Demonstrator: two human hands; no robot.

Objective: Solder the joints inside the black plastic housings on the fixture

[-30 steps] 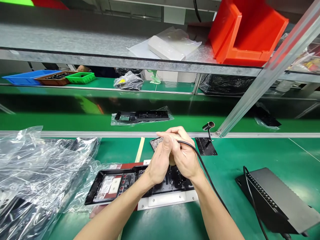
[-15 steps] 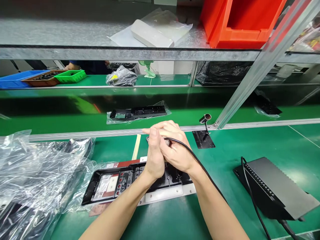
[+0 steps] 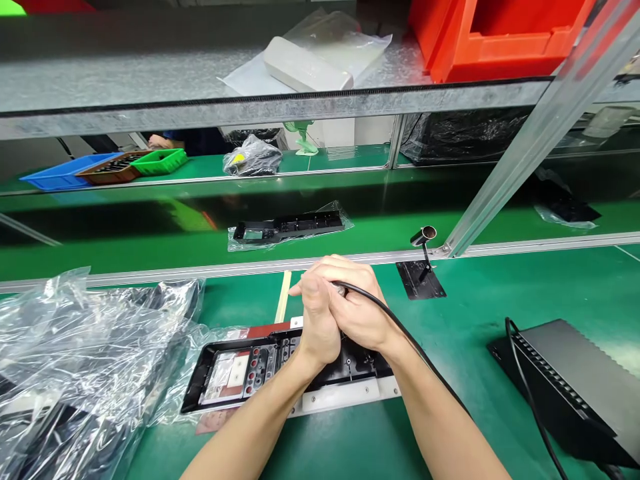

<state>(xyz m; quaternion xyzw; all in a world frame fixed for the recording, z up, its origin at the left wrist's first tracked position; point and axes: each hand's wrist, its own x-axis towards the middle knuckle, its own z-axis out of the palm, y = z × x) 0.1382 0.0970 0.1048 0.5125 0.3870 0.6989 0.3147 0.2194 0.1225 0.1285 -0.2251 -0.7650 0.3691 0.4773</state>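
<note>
Both my hands are clasped together over the right half of a long black plastic panel (image 3: pixel 240 370) that lies on a white jig plate (image 3: pixel 345 397). My right hand (image 3: pixel 363 310) is closed round a corded tool whose black cable (image 3: pixel 400 327) runs back along my right forearm. My left hand (image 3: pixel 317 320) is wrapped against the right hand and the tool, fingers closed. The tool's tip is hidden by my hands.
Crumpled clear plastic bags (image 3: pixel 85 353) lie at the left. A black box with a cable (image 3: pixel 570 387) sits at the right. A small black stand (image 3: pixel 423 267) is near the rail. Another bagged black panel (image 3: pixel 287 227) lies on the belt behind. Coloured trays (image 3: pixel 105 167) stand far left.
My clasped hands have stayed on the tool over the panel, shifting only slightly as my head moved; the speckled pad seen behind my hands one second ago is now hidden.
</note>
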